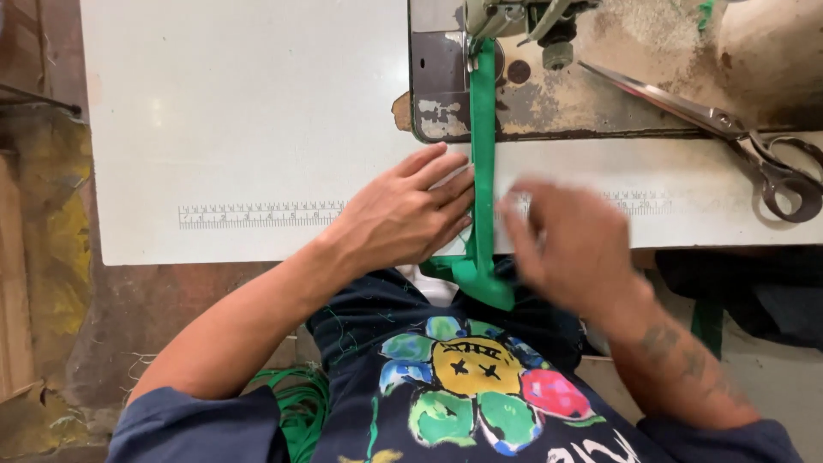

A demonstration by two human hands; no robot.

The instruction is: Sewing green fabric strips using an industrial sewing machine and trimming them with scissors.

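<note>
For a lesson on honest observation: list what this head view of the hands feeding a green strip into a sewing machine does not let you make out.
- Right hand: motion-blurred, so its grip on the green strip is unclear.
- Sewing machine: cut off by the top edge; the needle is not visible.
- Scissors: part of the handle is cut by the right edge.
- Left hand: fingertips touch the strip; anything under the palm is hidden.

A bright green fabric strip (483, 163) runs across a white tabletop (240, 129) printed with a fine black ruler scale (257, 214). The sewing machine bed (549, 94) is worn – grey metal blotched with brown rust. Silver scissors (711, 120) lie on it. The navy shirt (480, 386) carries a cartoon flower – yellow centre, petals green, blue and pink.
</note>
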